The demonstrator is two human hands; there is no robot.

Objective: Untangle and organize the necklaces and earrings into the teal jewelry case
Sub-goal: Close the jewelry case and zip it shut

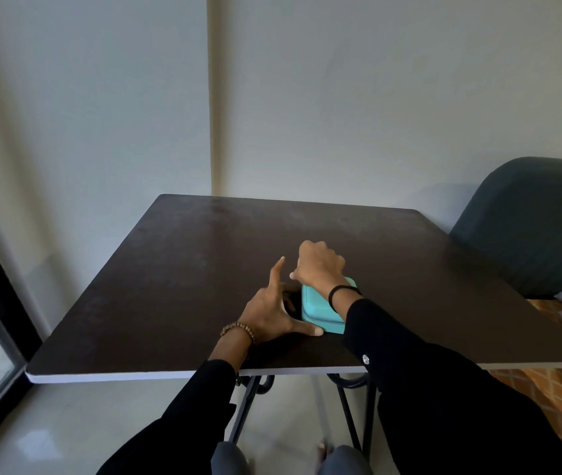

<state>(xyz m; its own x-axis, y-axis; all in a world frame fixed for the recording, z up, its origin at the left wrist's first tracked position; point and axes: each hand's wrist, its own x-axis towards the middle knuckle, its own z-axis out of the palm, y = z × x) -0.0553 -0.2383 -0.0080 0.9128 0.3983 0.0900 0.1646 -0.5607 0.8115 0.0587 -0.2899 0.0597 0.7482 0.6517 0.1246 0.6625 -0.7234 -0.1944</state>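
Teal case (pixel 320 310) sits near the table's (pixel 169 269) front edge and looks closed. It's small and rigid, probably light, and likely to slide. Left hand (pixel 269 313) is spread open with its thumb bracing the near corner. Right hand (pixel 320 265) curls over the far end, and I can't tell what it grips.

The tabletop (pixel 169 286) is a dark brown square slab with a thin pale edge. It is carried on black folding metal legs (pixel 348 413) that stand on a glossy pale floor (pixel 84 423). A teal case (pixel 317 308) lies flat on it, lid down, near the front edge and slightly right of the middle. The left hand (pixel 269 313) rests on the tabletop just left of the case, its thumb laid along the surface by the case's near corner. A small dark shape lies between them, too shadowed to tell.
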